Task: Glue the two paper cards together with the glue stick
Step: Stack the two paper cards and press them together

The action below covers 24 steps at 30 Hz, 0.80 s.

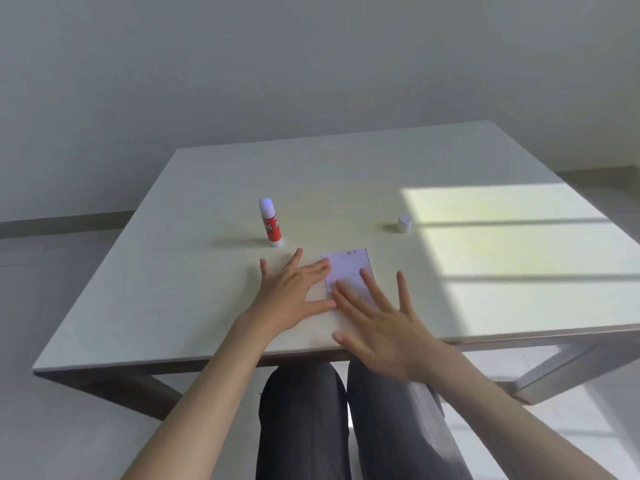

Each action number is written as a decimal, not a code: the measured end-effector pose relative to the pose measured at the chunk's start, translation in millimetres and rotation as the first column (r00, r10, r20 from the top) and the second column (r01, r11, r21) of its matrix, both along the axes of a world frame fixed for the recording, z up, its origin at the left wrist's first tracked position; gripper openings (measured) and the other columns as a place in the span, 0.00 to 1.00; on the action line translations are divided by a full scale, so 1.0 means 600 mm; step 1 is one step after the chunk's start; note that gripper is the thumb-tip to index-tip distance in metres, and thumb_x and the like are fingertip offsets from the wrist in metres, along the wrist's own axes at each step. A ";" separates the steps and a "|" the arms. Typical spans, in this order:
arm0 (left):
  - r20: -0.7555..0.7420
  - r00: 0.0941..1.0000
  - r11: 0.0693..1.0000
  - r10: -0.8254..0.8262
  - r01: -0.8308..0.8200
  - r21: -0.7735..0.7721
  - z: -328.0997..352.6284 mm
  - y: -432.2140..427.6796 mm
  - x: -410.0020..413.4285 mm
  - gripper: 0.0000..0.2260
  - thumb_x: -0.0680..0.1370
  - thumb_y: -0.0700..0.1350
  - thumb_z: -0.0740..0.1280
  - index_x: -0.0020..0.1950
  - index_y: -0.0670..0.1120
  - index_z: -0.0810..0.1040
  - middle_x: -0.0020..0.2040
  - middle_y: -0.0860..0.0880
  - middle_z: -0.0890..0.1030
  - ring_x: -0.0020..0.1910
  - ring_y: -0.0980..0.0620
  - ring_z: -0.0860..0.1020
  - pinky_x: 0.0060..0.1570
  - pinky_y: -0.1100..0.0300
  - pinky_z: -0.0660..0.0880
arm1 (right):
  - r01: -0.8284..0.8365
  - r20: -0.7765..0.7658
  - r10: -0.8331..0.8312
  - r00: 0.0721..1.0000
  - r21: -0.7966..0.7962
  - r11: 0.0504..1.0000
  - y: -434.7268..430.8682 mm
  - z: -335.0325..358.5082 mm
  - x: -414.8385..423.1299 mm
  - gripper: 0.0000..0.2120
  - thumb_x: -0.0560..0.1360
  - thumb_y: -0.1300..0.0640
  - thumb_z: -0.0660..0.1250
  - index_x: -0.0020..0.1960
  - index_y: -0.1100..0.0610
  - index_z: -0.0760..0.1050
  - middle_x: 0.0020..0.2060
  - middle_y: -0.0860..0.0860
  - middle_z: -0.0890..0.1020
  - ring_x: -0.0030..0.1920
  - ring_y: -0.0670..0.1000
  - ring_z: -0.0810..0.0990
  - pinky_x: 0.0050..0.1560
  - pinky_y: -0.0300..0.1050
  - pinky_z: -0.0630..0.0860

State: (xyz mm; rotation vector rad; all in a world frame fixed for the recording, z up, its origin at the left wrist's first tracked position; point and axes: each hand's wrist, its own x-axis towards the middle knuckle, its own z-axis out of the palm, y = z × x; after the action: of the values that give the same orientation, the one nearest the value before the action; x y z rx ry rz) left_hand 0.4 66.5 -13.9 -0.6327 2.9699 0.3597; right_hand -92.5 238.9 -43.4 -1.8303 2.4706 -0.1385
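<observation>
A white paper card (348,268) lies flat on the table (346,174) near its front edge; I cannot tell whether a second card is under it. My left hand (294,292) rests flat with spread fingers at the card's left edge, fingertips touching it. My right hand (381,320) is spread flat, its fingers lying over the card's lower right part. A red and white glue stick (270,221) stands upright without its cap, behind my left hand. Its white cap (405,223) sits apart to the right.
A bright patch of sunlight (519,254) covers the table's right side. The table's front edge (207,358) runs just below my hands, with my knees (346,410) under it. A wall stands behind the table.
</observation>
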 end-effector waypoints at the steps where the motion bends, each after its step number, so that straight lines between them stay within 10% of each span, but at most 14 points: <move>1: -0.005 1.000 1.000 0.008 -0.007 0.007 -0.001 0.001 0.000 0.32 0.74 0.65 0.60 0.75 0.57 0.57 0.77 0.63 0.56 0.78 0.52 0.44 0.68 0.28 0.44 | -0.008 0.034 0.007 0.999 0.026 1.000 -0.002 0.002 -0.010 0.39 0.68 0.30 0.24 0.76 0.42 0.39 0.77 0.38 0.44 0.75 0.50 0.30 0.63 0.60 0.18; 7: -0.017 1.000 0.999 0.020 -0.020 0.030 -0.003 0.000 -0.001 0.32 0.73 0.65 0.60 0.75 0.58 0.58 0.77 0.63 0.56 0.78 0.51 0.44 0.67 0.28 0.43 | 0.196 -0.001 -0.198 0.980 0.145 0.970 -0.068 0.038 -0.089 0.32 0.76 0.35 0.37 0.77 0.48 0.37 0.77 0.41 0.41 0.76 0.54 0.33 0.69 0.66 0.28; 12: -0.068 0.997 0.993 0.048 -0.040 0.108 -0.011 -0.003 0.001 0.31 0.73 0.64 0.63 0.74 0.59 0.59 0.76 0.65 0.56 0.78 0.52 0.45 0.68 0.29 0.41 | -0.071 0.000 0.072 0.997 0.075 0.995 -0.018 0.007 -0.020 0.40 0.68 0.27 0.29 0.76 0.43 0.35 0.76 0.38 0.40 0.74 0.50 0.27 0.63 0.59 0.17; 19: -0.049 0.997 0.991 0.062 -0.056 0.119 -0.012 0.000 0.003 0.31 0.74 0.64 0.62 0.75 0.59 0.57 0.76 0.65 0.54 0.78 0.52 0.44 0.68 0.30 0.41 | 0.120 0.068 -0.135 0.989 0.188 0.975 -0.041 0.043 -0.087 0.31 0.77 0.36 0.40 0.76 0.45 0.35 0.76 0.39 0.38 0.75 0.52 0.30 0.71 0.65 0.28; 24: -0.069 0.995 0.986 0.065 -0.054 0.155 -0.017 -0.002 0.004 0.31 0.74 0.63 0.62 0.75 0.60 0.57 0.76 0.66 0.54 0.78 0.53 0.44 0.68 0.31 0.40 | -0.066 0.093 0.062 0.994 0.044 0.997 0.008 0.011 -0.009 0.37 0.70 0.28 0.34 0.75 0.42 0.35 0.76 0.36 0.39 0.73 0.47 0.26 0.68 0.59 0.21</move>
State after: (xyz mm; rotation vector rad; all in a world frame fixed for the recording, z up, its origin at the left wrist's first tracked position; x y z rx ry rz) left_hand 2.7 65.3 -24.2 -0.7059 2.9589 0.6230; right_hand -97.9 244.0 -36.8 -1.8384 2.3314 -0.1562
